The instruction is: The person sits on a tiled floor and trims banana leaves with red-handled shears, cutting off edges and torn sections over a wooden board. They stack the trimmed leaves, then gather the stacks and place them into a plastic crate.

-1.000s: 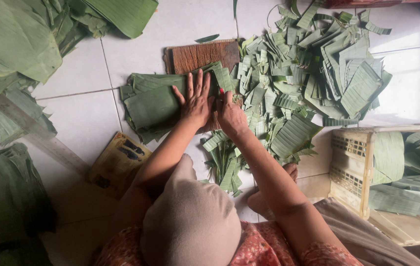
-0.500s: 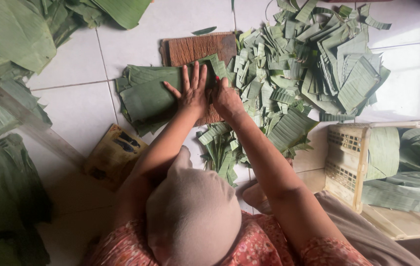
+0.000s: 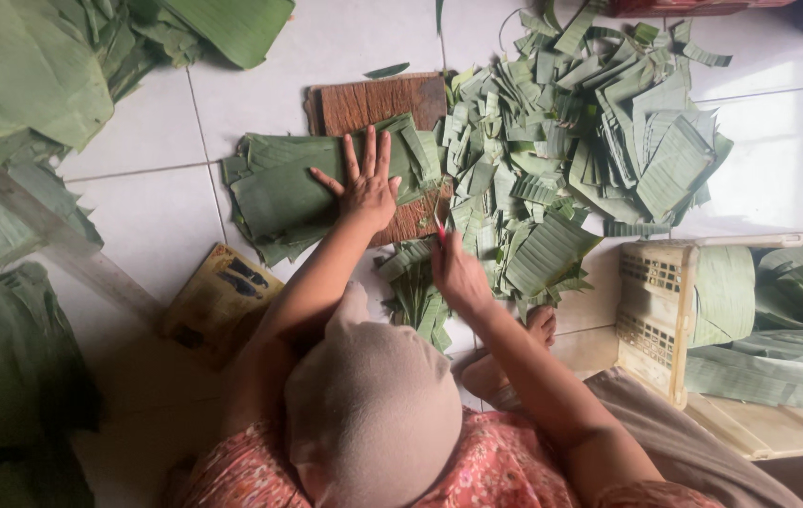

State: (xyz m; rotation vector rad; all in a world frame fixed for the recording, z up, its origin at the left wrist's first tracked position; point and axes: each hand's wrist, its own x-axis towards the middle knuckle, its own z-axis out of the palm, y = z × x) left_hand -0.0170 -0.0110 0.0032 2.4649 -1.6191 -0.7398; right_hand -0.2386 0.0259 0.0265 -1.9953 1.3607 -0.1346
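Across the white tiled floor (image 3: 147, 202), from twelve round to three o'clock, a big heap of cut banana-leaf strips (image 3: 589, 141) spreads out. Whole leaves (image 3: 34, 85) pile up at ten o'clock, with more in the cream plastic crate (image 3: 651, 320) at four o'clock. At the centre sits your wooden cutting board (image 3: 373, 99), and on it the stack of folded leaf pieces (image 3: 288, 193), hanging over the board's nine o'clock edge. Your left hand (image 3: 365, 188) lies flat on that stack, fingers spread, pressing down without gripping. Your right hand (image 3: 458, 273), just toward five o'clock from the board, is closed around a thin red-handled tool (image 3: 440, 229); its blade cannot be made out. A yellow packet (image 3: 218, 296) lies at eight o'clock.
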